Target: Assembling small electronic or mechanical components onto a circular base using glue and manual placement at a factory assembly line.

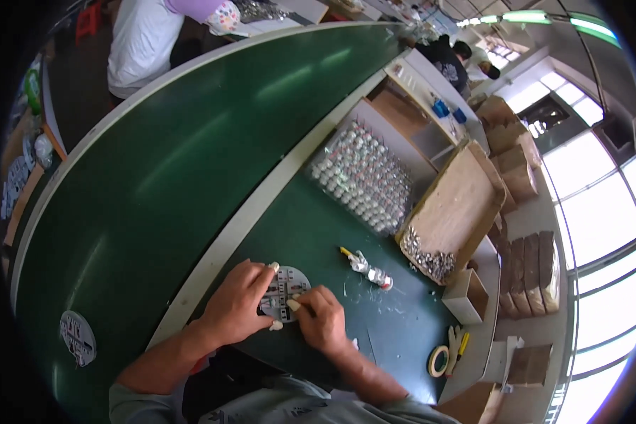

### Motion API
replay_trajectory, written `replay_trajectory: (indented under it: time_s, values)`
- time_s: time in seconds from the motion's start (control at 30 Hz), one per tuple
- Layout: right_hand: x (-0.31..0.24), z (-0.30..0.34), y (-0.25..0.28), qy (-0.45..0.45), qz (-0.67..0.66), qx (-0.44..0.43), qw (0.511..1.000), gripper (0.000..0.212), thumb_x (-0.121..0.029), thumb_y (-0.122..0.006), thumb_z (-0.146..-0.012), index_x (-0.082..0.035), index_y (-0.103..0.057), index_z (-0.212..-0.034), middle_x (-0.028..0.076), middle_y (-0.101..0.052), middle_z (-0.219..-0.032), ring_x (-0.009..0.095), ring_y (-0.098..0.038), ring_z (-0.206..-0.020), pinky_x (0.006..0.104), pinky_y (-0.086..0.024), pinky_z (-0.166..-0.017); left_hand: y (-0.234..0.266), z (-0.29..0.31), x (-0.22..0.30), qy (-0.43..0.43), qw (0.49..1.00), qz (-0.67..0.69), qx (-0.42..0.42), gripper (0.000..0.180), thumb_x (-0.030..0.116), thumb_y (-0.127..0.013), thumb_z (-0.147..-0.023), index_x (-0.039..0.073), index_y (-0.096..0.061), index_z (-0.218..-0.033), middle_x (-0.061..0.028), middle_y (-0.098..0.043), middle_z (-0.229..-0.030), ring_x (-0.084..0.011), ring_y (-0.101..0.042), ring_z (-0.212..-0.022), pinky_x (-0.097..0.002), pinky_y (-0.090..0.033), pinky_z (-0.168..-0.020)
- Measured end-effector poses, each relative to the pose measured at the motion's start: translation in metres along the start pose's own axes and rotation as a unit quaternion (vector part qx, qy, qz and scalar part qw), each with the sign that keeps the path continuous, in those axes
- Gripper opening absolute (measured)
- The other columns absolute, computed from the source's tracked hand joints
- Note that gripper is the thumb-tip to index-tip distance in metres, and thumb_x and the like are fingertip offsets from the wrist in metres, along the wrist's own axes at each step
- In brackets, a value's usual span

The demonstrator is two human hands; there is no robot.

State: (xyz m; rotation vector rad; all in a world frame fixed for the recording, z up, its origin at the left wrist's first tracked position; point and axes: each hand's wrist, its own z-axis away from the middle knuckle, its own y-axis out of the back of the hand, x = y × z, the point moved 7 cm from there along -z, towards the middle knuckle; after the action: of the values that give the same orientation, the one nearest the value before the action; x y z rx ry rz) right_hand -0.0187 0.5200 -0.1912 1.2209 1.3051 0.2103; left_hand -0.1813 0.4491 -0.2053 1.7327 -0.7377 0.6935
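Note:
A round white board (294,277) with dark parts on its face lies on the green tabletop in front of me. My left hand (240,298) spans its left side, forefinger at the far edge and thumb at the near edge, holding it. Pale covers sit on several fingertips. From the right, my right hand (322,319) pinches thumb and forefinger together over the board's lower right part; whatever is between them is too small to make out. Beyond the right hand lies a white-wrapped tool (369,270) with a yellow end.
A clear tray (316,167) of round white parts stands beyond, beside a cardboard tray (466,194) with small metal parts. At right are an open box (466,295), tape roll (432,361) and yellow-handled tool (463,343). Another round board (78,338) lies far left. A person (145,42) stands across.

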Motion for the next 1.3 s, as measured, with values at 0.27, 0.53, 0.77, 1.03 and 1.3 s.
replay_trajectory:
  time_s: [0.27,0.53,0.77,1.03,1.3]
  values:
    - [-0.001,-0.037,0.03,0.093,-0.026,-0.161,0.982,0.016,-0.006,-0.078,-0.086,-0.004,-0.073,-0.101,0.013,-0.069,-0.096,0.036,-0.069,-0.088,0.0444,-0.058,-0.077,-0.003,0.002,0.004,-0.032,0.999,-0.028,-0.028,0.102,0.027,-0.098,-0.068,-0.004,-0.05,-0.151,-0.018,-0.058,-0.136,-0.039,-0.056,-0.132,-0.0495,-0.04,-0.125]
    - [0.013,-0.026,0.011,-0.024,-0.006,-0.042,0.999,0.013,-0.002,-0.077,-0.086,-0.004,-0.076,-0.099,0.014,-0.07,-0.102,0.035,-0.071,-0.089,0.0434,-0.058,-0.078,-0.002,-0.005,0.003,-0.016,0.999,-0.034,-0.006,0.101,0.027,-0.097,-0.07,-0.004,-0.048,-0.152,-0.0182,-0.058,-0.134,-0.0384,-0.057,-0.131,-0.0486,-0.041,-0.124]
    - [0.005,-0.046,0.033,0.103,-0.062,-0.197,0.973,0.021,0.001,-0.08,-0.084,-0.002,-0.078,-0.104,0.015,-0.072,-0.105,0.031,-0.072,-0.089,0.0395,-0.059,-0.079,-0.008,0.0,0.001,-0.033,0.998,-0.029,-0.035,0.102,0.027,-0.097,-0.07,-0.006,-0.047,-0.154,-0.0183,-0.056,-0.138,-0.0393,-0.056,-0.132,-0.0475,-0.044,-0.119]
    - [-0.005,-0.002,0.009,-0.033,-0.035,0.053,0.997,0.016,0.004,-0.08,-0.08,0.0,-0.074,-0.095,0.015,-0.07,-0.095,0.033,-0.07,-0.085,0.0398,-0.057,-0.076,-0.011,0.007,0.007,-0.039,0.999,-0.011,-0.026,0.1,0.023,-0.095,-0.07,-0.006,-0.048,-0.153,-0.0197,-0.057,-0.136,-0.0396,-0.055,-0.13,-0.0485,-0.044,-0.117]
    - [-0.016,-0.003,0.008,-0.059,0.076,0.095,0.991,0.012,0.004,-0.076,-0.084,-0.001,-0.072,-0.094,0.015,-0.067,-0.09,0.032,-0.068,-0.081,0.0418,-0.055,-0.072,-0.012,0.011,0.001,0.005,1.0,-0.001,-0.023,0.104,0.015,-0.096,-0.066,-0.003,-0.046,-0.156,-0.0208,-0.058,-0.137,-0.0412,-0.056,-0.13,-0.0477,-0.047,-0.114]
